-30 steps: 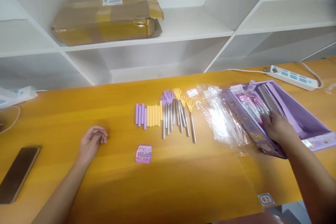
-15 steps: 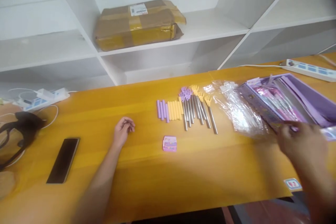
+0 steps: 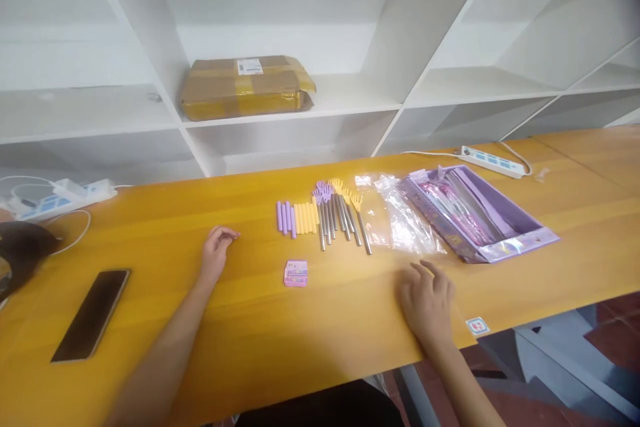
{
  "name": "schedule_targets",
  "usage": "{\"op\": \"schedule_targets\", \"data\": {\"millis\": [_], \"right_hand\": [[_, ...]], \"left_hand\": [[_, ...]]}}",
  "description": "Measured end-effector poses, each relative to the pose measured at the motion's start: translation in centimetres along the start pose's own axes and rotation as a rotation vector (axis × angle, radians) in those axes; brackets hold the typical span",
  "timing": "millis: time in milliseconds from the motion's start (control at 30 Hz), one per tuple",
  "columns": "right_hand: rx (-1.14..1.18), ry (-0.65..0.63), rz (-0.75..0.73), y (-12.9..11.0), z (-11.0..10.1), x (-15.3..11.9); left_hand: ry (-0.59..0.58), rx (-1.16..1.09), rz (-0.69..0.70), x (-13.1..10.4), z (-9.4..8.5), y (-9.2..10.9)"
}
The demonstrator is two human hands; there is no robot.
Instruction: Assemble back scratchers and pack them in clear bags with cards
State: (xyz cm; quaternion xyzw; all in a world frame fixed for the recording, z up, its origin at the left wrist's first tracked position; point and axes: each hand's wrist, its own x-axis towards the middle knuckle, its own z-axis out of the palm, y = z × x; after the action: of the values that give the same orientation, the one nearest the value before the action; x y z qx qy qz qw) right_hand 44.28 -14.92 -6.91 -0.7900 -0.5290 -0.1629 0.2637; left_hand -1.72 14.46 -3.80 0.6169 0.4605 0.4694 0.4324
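My left hand [image 3: 215,252] rests on the table with loosely bent fingers and nothing visible in them. Bare-fingered too, my right hand [image 3: 427,297] lies at the near right with its fingers apart, just below clear plastic bags [image 3: 407,223]. Between the hands sit purple tubes [image 3: 285,219] and yellow tubes [image 3: 305,219] in a row. Beside them lie several metal rods [image 3: 345,217] topped by small purple and yellow hand-shaped heads, like back scratchers. A small pink-purple packet [image 3: 296,273] is nearer me. Packaged items [image 3: 457,207] fill part of an open purple box [image 3: 520,247].
A dark phone [image 3: 91,315] lies at the left, near a black object [image 3: 27,250]. Power strips stand at the back left [image 3: 70,199] and back right [image 3: 493,161]. A taped cardboard box [image 3: 247,88] is on the shelf. A sticker [image 3: 477,326] marks the table's near edge.
My right hand has come away from the purple box, moving left to the bare tabletop with its fingers spreading. The left hand stays put on the table. The view has swung right and up.
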Motion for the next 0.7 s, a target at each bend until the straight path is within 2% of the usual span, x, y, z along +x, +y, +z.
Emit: {"op": "schedule_targets", "data": {"millis": [267,467,700], "right_hand": [[0.11,-0.092,-0.335,-2.8,0.2,0.2],[0.127,-0.124,-0.264,-5.4,2.1,2.7],[0.149,-0.124,-0.297,-6.9,3.6,3.9]], "left_hand": [[0.116,0.067,-0.015,0.3,0.3,0.1],[0.151,0.107,-0.053,0.1,0.2,-0.6],[0.122,0.111,-0.06,-0.4,0.6,-0.2]]}}
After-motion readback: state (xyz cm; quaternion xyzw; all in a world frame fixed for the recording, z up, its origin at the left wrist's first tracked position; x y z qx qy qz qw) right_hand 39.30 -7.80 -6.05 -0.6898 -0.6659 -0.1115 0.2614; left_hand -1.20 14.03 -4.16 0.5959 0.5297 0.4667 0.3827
